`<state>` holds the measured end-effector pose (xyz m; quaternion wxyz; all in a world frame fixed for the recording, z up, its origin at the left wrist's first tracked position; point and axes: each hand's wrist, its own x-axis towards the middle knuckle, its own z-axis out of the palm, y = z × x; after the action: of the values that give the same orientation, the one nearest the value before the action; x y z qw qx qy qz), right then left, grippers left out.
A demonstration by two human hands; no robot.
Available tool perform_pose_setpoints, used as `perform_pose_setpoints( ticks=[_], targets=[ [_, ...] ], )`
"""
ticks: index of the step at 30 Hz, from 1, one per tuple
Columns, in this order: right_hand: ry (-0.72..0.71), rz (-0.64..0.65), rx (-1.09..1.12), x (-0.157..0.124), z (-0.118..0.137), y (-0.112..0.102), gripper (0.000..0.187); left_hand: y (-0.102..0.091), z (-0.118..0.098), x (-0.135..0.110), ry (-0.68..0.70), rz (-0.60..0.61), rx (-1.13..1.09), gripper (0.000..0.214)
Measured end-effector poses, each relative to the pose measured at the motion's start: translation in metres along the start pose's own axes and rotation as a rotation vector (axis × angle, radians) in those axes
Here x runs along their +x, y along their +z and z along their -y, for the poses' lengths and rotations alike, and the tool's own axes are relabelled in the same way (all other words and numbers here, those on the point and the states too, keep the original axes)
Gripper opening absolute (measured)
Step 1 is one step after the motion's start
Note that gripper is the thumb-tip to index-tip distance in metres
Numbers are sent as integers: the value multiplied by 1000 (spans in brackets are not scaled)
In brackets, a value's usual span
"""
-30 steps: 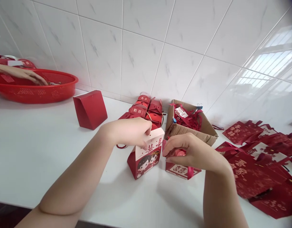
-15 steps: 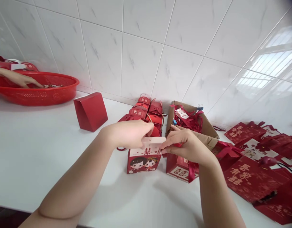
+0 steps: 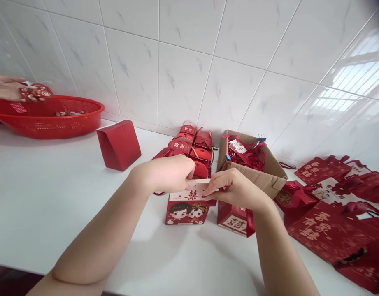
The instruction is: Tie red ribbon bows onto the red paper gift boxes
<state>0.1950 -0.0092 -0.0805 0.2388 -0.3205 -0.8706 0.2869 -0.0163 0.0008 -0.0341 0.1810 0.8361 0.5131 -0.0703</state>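
Evidently | cartoon box point(image 3: 187, 213): just below frame centre | left hand point(image 3: 178, 172), right hand point(image 3: 235, 187): each pinching its top edge | step: seemingly aligning the top | next: likely calls for even, gentle pressure

Looks like a small packing workroom. Has a white table point(image 3: 84, 230) running from nine o'clock round to six, set along a tiled wall point(image 3: 183, 82) at twelve. Groups like goods together: red bags point(image 3: 325, 230) spread at four, boxes point(image 3: 180, 145) in rows at the centre, ribbons point(image 3: 249, 158) heaped in a carton point(image 3: 263, 179) at three. Shows a gift box point(image 3: 187, 211) being handled at six and, at nine, a co-worker's hand point(image 3: 5, 88) over a basket point(image 3: 62, 127).
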Motion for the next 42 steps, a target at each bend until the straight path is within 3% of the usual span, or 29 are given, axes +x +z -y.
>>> perform_pose_setpoints(
  ticks=[6, 10, 14, 20, 27, 36, 42],
  targets=[
    [4, -30, -253, -4, 14, 1, 18, 0, -1, 1, 16, -1, -6, 10],
    [5, -43, -202, -4, 22, 5, 20, -1, -4, 1, 9, -22, 0, 9],
    [153, -151, -205, 3, 26, 14, 20, 0, -3, 0, 34, -23, 6, 11],
    [272, -175, -283, 8, 30, 25, 23, 1, -4, -3, 51, -9, -4, 14],
    [185, -267, -349, 7, 28, 29, 25, -3, -12, -8, 105, -42, 30, 12],
    [246, -229, -436, 4, 31, 28, 25, 0, -13, -8, 159, -87, 136, 18],
    [180, -230, -532, 4, 34, 34, 31, 0, -12, -7, 156, -72, 104, 11]
  ],
)
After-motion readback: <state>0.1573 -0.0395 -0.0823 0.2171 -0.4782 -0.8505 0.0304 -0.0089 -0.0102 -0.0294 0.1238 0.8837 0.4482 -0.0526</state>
